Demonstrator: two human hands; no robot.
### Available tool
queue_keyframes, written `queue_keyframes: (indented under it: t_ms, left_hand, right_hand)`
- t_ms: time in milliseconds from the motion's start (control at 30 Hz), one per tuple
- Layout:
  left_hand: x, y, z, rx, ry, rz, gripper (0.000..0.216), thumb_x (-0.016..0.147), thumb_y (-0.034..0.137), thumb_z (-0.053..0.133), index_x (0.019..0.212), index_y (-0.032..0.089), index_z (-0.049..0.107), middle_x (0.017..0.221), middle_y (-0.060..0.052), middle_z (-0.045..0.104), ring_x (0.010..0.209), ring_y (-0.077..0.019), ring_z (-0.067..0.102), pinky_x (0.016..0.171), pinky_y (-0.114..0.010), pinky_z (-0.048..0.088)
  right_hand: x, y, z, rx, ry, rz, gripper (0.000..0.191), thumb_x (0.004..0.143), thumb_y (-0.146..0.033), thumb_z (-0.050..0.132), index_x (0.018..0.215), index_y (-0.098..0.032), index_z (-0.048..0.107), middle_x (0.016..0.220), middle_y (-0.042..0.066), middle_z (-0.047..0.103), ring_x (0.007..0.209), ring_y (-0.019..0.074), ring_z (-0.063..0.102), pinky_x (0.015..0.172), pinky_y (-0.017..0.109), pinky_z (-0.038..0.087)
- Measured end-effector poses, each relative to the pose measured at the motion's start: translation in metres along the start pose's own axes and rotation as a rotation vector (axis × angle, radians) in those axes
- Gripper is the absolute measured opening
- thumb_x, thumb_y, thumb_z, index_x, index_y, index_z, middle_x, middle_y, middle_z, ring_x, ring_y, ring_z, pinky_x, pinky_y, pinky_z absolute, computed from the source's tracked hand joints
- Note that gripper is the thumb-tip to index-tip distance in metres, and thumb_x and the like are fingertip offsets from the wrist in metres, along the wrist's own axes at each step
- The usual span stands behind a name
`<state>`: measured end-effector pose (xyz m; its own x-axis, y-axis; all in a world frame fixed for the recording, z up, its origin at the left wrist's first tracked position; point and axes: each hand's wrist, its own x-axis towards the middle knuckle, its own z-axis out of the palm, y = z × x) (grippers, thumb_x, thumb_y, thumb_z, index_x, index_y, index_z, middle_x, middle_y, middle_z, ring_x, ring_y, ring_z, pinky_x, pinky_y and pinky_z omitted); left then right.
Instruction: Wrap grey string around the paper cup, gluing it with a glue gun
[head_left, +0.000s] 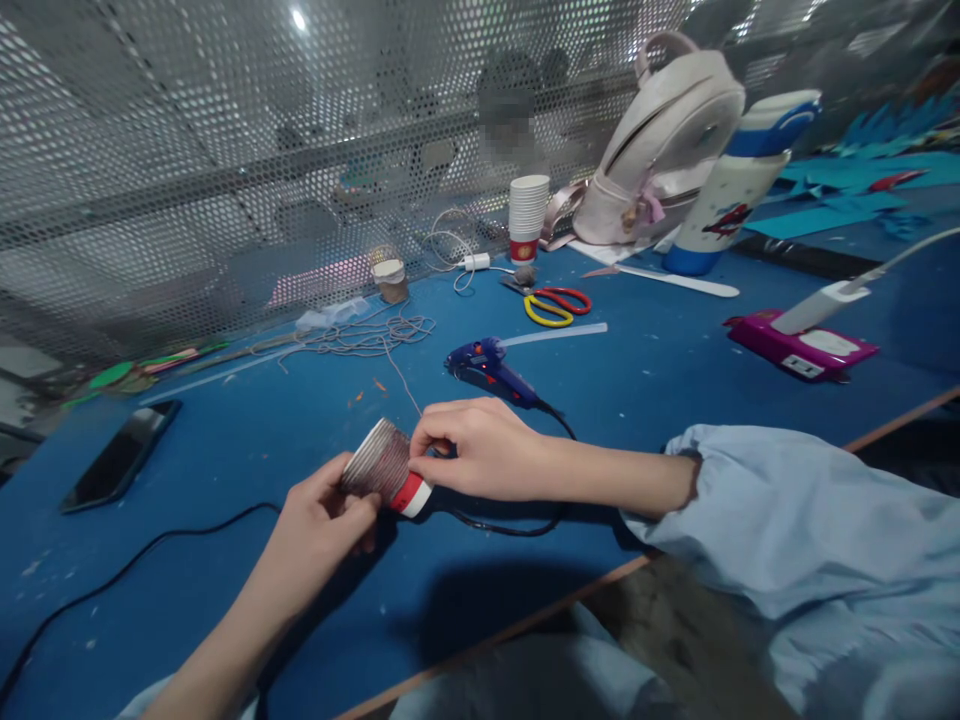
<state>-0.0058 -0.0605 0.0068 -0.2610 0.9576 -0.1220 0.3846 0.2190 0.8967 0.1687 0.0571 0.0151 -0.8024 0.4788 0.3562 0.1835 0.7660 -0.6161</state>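
My left hand [326, 515] is closed round a paper cup [386, 465], which is tilted over the blue table. Grey-brown cord covers most of the cup, leaving a red and white band bare at one end. My right hand [480, 450] pinches at the cup's side, where the cord [405, 380] runs off towards a loose tangle behind. The fingertips hide part of that cord. Just beyond my right hand lies a blue glue gun [491, 365] with a clear glue stick [555, 335] in its back.
Scissors [555, 305], stacked paper cups [529, 215], a cord-wrapped cup [390, 280], a bottle [727, 190] and a backpack [660, 140] stand or lie towards the mesh screen [225, 130]. A phone [120, 455] lies left, a purple power strip [802, 345] right. Black cable [165, 535] crosses the table.
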Motion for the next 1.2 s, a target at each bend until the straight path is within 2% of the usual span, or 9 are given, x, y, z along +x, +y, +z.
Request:
queue_keyframes:
  t_ms: [200,333,500,600,667,867,1033,1200]
  left_hand:
    - [0.002,-0.005,-0.003,-0.021,-0.013,0.017,0.020,0.078,0.039,0.061,0.073,0.019,0.057,0.050,0.006,0.054,0.046,-0.0111,0.051,0.047,-0.022,0.040]
    - [0.002,-0.003,-0.003,-0.019,0.000,0.066,0.026,0.083,0.042,0.058,0.070,0.020,0.059,0.052,0.004,0.057,0.051,-0.0111,0.052,0.051,-0.021,0.041]
    - [0.002,0.000,-0.002,0.011,0.016,0.060,0.024,0.083,0.043,0.058,0.082,0.019,0.063,0.055,0.003,0.060,0.053,-0.0132,0.057,0.052,-0.022,0.045]
    - [0.001,0.002,-0.002,0.022,0.059,0.083,0.025,0.081,0.042,0.061,0.090,0.019,0.065,0.069,0.000,0.066,0.053,-0.0136,0.059,0.046,-0.023,0.045]
    - [0.000,0.003,-0.003,0.054,0.082,0.130,0.023,0.082,0.040,0.059,0.091,0.019,0.065,0.075,-0.001,0.067,0.051,-0.0125,0.058,0.047,-0.023,0.046]
    - [0.003,-0.001,-0.002,0.171,0.153,0.146,0.021,0.080,0.039,0.057,0.086,0.020,0.060,0.060,0.002,0.064,0.052,-0.0148,0.060,0.053,-0.025,0.047]
    - [0.008,-0.011,0.002,0.336,0.202,0.266,0.021,0.075,0.039,0.064,0.085,0.021,0.059,0.068,0.002,0.060,0.060,-0.0146,0.058,0.058,-0.025,0.044]
    - [0.007,-0.011,0.003,0.483,0.251,0.324,0.017,0.078,0.039,0.061,0.079,0.022,0.059,0.067,0.002,0.056,0.058,-0.0140,0.052,0.058,-0.025,0.041]
  right_hand:
    - [0.001,0.002,0.001,0.011,-0.008,0.034,0.007,0.081,-0.021,0.064,0.078,-0.017,0.068,0.071,-0.003,0.057,0.063,0.0076,0.048,0.060,0.021,0.029]
    - [-0.001,0.001,0.000,0.047,-0.011,0.052,0.007,0.081,-0.022,0.065,0.078,-0.017,0.067,0.074,-0.003,0.059,0.065,0.0080,0.049,0.061,0.021,0.031]
    - [-0.002,0.005,0.002,0.100,0.015,0.056,0.007,0.080,-0.017,0.060,0.083,-0.016,0.066,0.076,-0.001,0.062,0.066,0.0086,0.051,0.063,0.021,0.035]
    - [-0.002,0.011,0.006,0.129,0.019,0.049,0.013,0.077,-0.011,0.058,0.086,-0.016,0.066,0.078,-0.001,0.063,0.065,0.0087,0.051,0.062,0.021,0.036]
    - [-0.002,0.014,0.008,0.145,0.019,0.018,0.015,0.078,-0.009,0.056,0.089,-0.016,0.066,0.079,0.000,0.064,0.066,0.0091,0.052,0.063,0.021,0.037]
    - [-0.004,0.013,0.010,0.169,0.022,-0.048,0.013,0.081,-0.008,0.057,0.089,-0.014,0.065,0.079,0.001,0.066,0.065,0.0095,0.054,0.063,0.020,0.039]
    - [-0.005,0.011,0.009,0.157,0.042,-0.096,0.011,0.083,-0.007,0.056,0.086,-0.014,0.064,0.083,0.004,0.068,0.074,0.0117,0.058,0.068,0.022,0.042]
    - [-0.005,0.011,0.009,0.131,0.060,-0.098,0.011,0.084,-0.008,0.055,0.086,-0.013,0.064,0.083,0.005,0.067,0.074,0.0123,0.057,0.068,0.023,0.042]
